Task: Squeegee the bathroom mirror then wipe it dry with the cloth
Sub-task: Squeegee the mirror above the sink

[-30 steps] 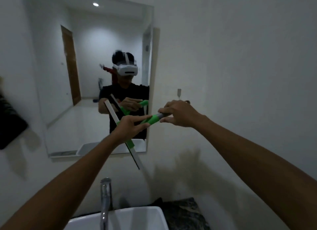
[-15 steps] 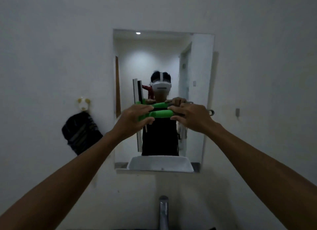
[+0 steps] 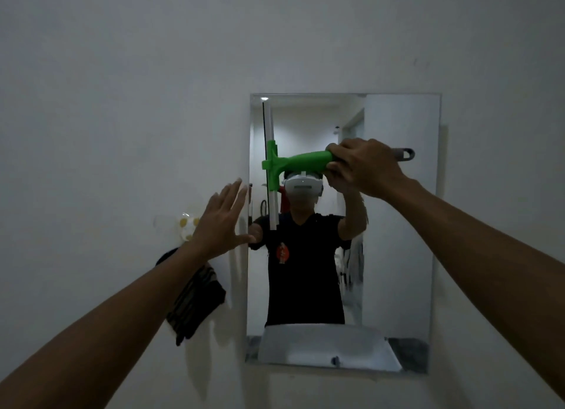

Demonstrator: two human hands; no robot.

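My right hand (image 3: 365, 167) is wrapped tight around the green handle of the squeegee (image 3: 301, 161), up in the centre of the frame. The handle lies level, and the blade (image 3: 269, 164) stands upright along the left edge of the mirror (image 3: 400, 225), its top near the upper left corner of the glass. I cannot tell for certain whether the rubber is pressed flat on the glass or just off it. My left hand (image 3: 221, 219) is empty, fingers spread wide, palm toward the wall at the mirror's left edge. The cloth (image 3: 195, 304), dark and striped, hangs on the wall in the lower left, below that hand, untouched.

The risk I see is the one-handed hold far out on the handle: if I drag sideways with uneven pressure, the long blade could tip or skip and leave streaks. The lower part of the mirror sits below the blade's reach, so one pass would not cover it.
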